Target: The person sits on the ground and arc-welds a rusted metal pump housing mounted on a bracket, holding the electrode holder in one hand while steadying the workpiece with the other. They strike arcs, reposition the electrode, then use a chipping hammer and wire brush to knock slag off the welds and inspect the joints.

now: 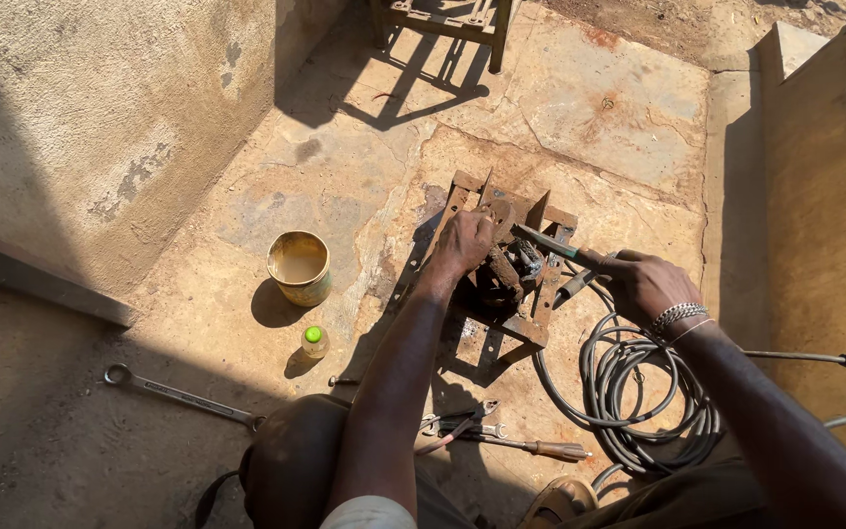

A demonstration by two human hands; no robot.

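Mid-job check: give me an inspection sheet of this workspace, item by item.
Surface: stained, cracked stone floor in hard sunlight with deep shadows.
Job's things: rusty metal frame with a dark part inside; green-tipped tool laid across it.
Clutter: yellow can, small green-capped bottle, long spanner, small spanners, wooden-handled screwdriver.
Grippers: left hand pressed on the frame's top; right hand gripping the tool's handle, fingers closed.
Cables: coiled grey cable beside the frame; a second lead runs off right.
Surroundings: concrete wall left, stone ledge right, wooden stand at the top.
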